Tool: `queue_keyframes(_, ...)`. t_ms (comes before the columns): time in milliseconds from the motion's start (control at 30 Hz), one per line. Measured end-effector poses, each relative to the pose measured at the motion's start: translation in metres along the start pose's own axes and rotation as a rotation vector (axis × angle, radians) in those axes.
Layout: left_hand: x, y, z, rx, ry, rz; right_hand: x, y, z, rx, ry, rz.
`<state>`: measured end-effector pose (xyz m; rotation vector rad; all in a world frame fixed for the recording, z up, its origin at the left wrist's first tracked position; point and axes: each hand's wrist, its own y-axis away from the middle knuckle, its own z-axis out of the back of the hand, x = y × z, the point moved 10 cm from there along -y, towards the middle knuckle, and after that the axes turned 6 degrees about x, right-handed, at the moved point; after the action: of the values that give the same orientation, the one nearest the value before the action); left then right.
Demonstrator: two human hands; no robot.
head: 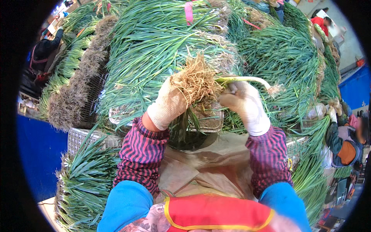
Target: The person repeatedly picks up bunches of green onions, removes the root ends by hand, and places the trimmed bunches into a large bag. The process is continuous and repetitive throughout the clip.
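Observation:
My left hand (171, 100), in a whitish knit glove, is closed around a bunch of green stalks whose tan, stringy roots (200, 79) point up and toward the far side. Leaves hang down below that fist. Beside the roots, my right hand (243, 100), also gloved and slightly blurred, has its fingers curled at a single green onion-like stalk (246, 78). Its white end and small root tuft (275, 89) stick out to the right, over the back of that hand. Beneath both hands lies a soil-strewn tray (207, 123).
Long leafy greens (150, 63) are piled beyond the hands, some tied with pink tape (188, 13). Root-ended bundles (78, 78) line the left; more greens (89, 182) lie lower left. A plastic crate (87, 142) stands there. Co-workers (345, 145) are at the right, upper right and left.

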<state>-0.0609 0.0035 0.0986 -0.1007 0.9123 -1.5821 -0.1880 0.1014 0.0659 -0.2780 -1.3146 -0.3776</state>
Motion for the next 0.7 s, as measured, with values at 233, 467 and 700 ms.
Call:
queue_keyframes(233,0.02,0.0,-0.017,0.012,0.661,0.26,0.012,0.011,-0.003,0.014,-0.109,-0.112)
queue_keyframes(467,-0.01,-0.002,-0.017,0.076,-0.43,-0.066,0.014,0.002,0.002,-0.007,-0.3,0.23)
queue_keyframes(700,-0.005,0.0,-0.019,0.103,-0.406,-0.059,-0.005,-0.004,-0.003,0.07,-0.718,0.045)
